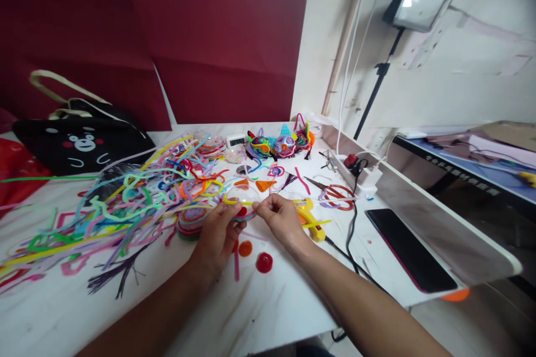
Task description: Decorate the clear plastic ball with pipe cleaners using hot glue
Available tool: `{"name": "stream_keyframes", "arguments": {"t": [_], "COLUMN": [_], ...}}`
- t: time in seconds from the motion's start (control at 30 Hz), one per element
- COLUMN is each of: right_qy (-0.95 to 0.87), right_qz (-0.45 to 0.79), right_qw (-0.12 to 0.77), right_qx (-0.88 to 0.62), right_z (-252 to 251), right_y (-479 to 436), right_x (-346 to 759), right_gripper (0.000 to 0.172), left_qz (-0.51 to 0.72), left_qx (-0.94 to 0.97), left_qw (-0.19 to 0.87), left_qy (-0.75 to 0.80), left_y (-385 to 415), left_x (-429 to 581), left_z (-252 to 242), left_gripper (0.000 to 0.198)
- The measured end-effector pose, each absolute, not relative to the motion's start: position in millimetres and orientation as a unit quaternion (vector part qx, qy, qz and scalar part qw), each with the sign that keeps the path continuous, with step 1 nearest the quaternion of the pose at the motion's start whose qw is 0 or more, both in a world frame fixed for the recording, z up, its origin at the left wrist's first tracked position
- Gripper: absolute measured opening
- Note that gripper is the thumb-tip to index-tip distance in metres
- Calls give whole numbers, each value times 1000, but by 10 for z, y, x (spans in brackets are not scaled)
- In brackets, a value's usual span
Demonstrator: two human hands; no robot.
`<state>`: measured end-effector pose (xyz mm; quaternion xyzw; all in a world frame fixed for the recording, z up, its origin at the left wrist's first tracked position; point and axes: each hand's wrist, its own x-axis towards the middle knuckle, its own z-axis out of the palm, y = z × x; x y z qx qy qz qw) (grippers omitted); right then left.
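Note:
In front of me is a clear plastic ball (244,194) with a red round spot and coloured strips low on it. My left hand (218,231) grips the ball from its left side, fingers curled. A yellow pipe cleaner (239,202) lies across the ball, and my right hand (280,220) pinches its right end between thumb and fingertips. Below the hands are a red disc (264,263), an orange disc (245,249) and a short pink pipe cleaner (237,265). Orange triangles (265,185) lie just behind the ball. My fingers partly hide the ball's underside.
Loose pipe cleaners (125,195) heap up on the left beside a black bag (84,142). Decorated balls (285,146) stand at the back. On the right are a yellow glue gun (309,217), scissors (341,198), a power strip (355,173) with cables, and a phone (408,248).

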<state>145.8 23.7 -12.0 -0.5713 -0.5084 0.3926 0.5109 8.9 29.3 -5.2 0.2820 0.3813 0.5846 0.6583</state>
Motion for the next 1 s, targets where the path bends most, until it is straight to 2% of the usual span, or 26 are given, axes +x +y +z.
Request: {"name": "stream_keyframes", "arguments": {"t": [0.53, 1.0], "right_qy": [-487, -551], "right_qz": [422, 344], "right_qw": [529, 465], "right_qx": [-551, -601], "right_z": [-141, -61], "right_y": [241, 230], "right_x": [1418, 1472], "right_gripper": [30, 29], "left_qz": [593, 583], "left_qx": [263, 251], "left_qw": [665, 673], "left_qy": [371, 381], "left_y": [293, 301], "left_x": [108, 95], "left_z": [-97, -82], "left_gripper": [28, 30]}}
